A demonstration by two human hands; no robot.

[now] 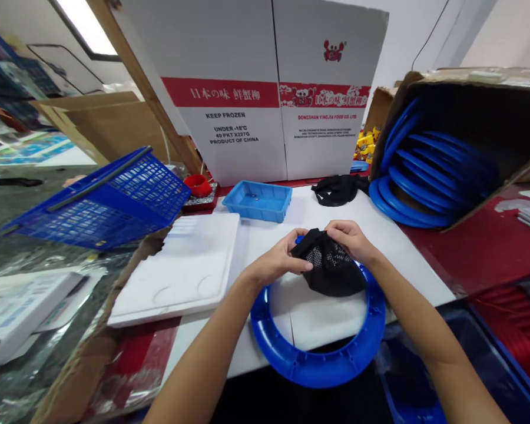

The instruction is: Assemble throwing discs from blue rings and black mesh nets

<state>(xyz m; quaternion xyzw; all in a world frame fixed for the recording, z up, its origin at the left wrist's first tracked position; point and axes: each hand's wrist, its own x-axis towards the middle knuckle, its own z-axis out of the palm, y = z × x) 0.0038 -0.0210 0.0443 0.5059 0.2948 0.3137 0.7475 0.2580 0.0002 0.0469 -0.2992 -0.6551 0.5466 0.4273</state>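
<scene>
Between my two hands hangs a black mesh net (335,274), held by its upper edge. My left hand (289,253) is closed on its left side, thumb pointing inward. The fingers of my right hand (350,237) pinch the net's top right edge. Under both hands lies a large blue plastic ring (318,368), its near part reaching past the table's front edge. The net covers part of the ring's far side. Another black fabric piece (338,189) rests farther back on the white table surface (260,235).
A light blue tray (258,203) with small metal bits stands behind my hands. White foam board (181,265) and a blue basket (115,200) are to the left. At right, a carton (477,97) holds several blue rings (433,176). Printed white cardboard (234,53) walls the back.
</scene>
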